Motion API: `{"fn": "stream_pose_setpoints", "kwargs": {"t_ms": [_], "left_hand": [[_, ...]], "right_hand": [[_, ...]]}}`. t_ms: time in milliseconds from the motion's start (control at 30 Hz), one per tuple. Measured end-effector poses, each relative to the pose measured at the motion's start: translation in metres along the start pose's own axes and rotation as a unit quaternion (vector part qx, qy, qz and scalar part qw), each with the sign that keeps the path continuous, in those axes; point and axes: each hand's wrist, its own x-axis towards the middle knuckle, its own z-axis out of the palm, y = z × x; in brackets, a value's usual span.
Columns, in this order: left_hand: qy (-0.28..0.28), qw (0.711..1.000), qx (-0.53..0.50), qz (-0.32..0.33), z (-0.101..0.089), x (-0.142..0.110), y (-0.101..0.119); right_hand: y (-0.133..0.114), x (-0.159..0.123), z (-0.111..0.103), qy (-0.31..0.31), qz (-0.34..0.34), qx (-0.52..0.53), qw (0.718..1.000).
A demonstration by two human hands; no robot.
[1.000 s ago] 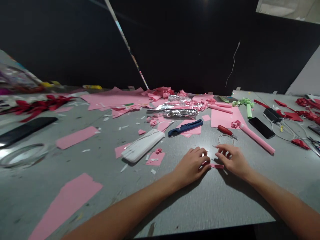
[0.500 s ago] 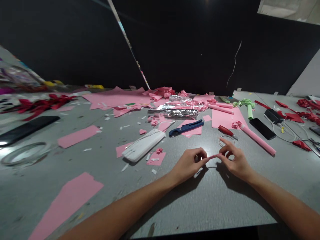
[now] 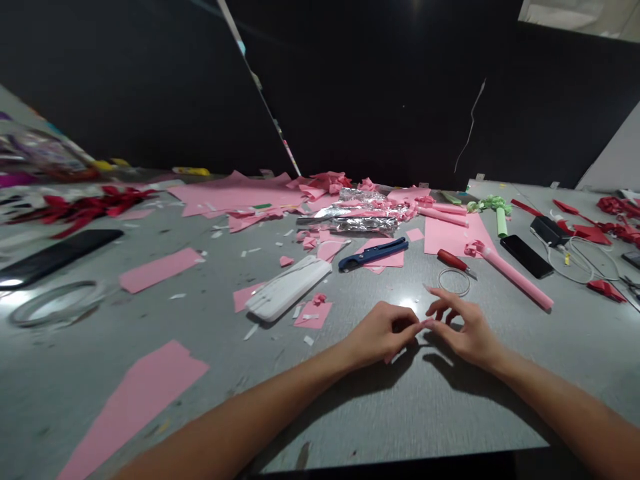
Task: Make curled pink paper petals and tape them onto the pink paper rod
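Just above the grey table, my left hand pinches a narrow strip of pink paper, whose lower end pokes out under the palm. My right hand meets it fingertip to fingertip, thumb and forefinger closed on the strip's other end, mostly hidden by the fingers. Its other fingers are raised. Behind the right hand lie a thin wire ring and a red-handled tool. A small pink paper square with a crumpled pink bit on it rests left of my left hand.
Farther back are a white power bank-like block, a blue cutter, a silver foil strip and a rolled pink tube. A black phone lies right. Pink sheets and scraps lie left. A black wall stands behind.
My hands have drawn closer together, so less of the pink strip shows between them. The right hand has moved left and slightly down, uncovering the wire ring.
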Motion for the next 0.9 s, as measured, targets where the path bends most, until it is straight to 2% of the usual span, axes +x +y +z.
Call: {"fn": "stream_pose_setpoints", "kwargs": {"t_ms": [100, 167, 367, 600, 733, 900], "left_hand": [[0.026, 0.999, -0.016, -0.024, -0.001, 0.001, 0.002], [0.037, 0.999, -0.020, -0.029, -0.002, 0.002, 0.003], [0.054, 0.998, -0.018, -0.017, -0.001, 0.002, 0.003], [0.067, 0.998, -0.014, -0.009, 0.000, 0.001, 0.000], [0.112, 0.991, 0.043, 0.058, -0.002, 0.002, -0.001], [0.155, 0.963, 0.138, 0.174, -0.001, -0.001, -0.004]], "right_hand": [[-0.005, 0.004, -0.005, 0.054, 0.033, 0.008, 0.998], [-0.006, 0.006, -0.008, 0.065, 0.055, 0.008, 0.996], [-0.008, 0.008, -0.008, -0.014, 0.085, -0.008, 0.996], [-0.007, 0.007, -0.006, -0.022, 0.095, 0.006, 0.995], [-0.004, 0.007, -0.008, 0.009, 0.148, 0.073, 0.986], [0.005, 0.009, -0.004, 0.003, 0.249, 0.244, 0.937]]}}
